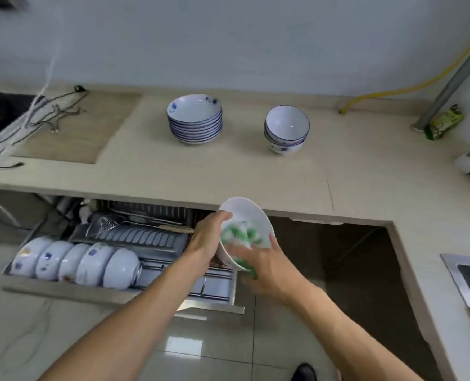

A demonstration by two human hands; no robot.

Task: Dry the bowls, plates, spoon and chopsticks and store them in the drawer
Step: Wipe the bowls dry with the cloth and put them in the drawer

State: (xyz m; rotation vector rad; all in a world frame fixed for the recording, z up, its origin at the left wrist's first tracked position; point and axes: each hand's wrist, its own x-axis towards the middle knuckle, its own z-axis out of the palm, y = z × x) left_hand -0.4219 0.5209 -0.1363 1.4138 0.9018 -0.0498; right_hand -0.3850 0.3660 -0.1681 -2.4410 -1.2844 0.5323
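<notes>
Bowl (249, 218), white, is held tilted above the open drawer (118, 294): the left hand (209, 237) grips its rim with curled fingers, while the right hand (264, 266) presses a blurred green-and-white cloth (240, 233) inside it. Five bowls (74, 261) stand racked in the drawer. Farther, on the countertop (366, 166), sit stacked plates (195, 119) and stacked bowls (286, 129).

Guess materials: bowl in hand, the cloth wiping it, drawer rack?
Bowl: looks like glazed ceramic or porcelain, glossy white with a thin rim; melamine cannot be ruled out.
Cloth: soft fabric, green and white, bunched under the right hand; motion blur hides the weave.
Drawer rack: metal, likely stainless steel, judging by grey shiny wires and tray.
</notes>
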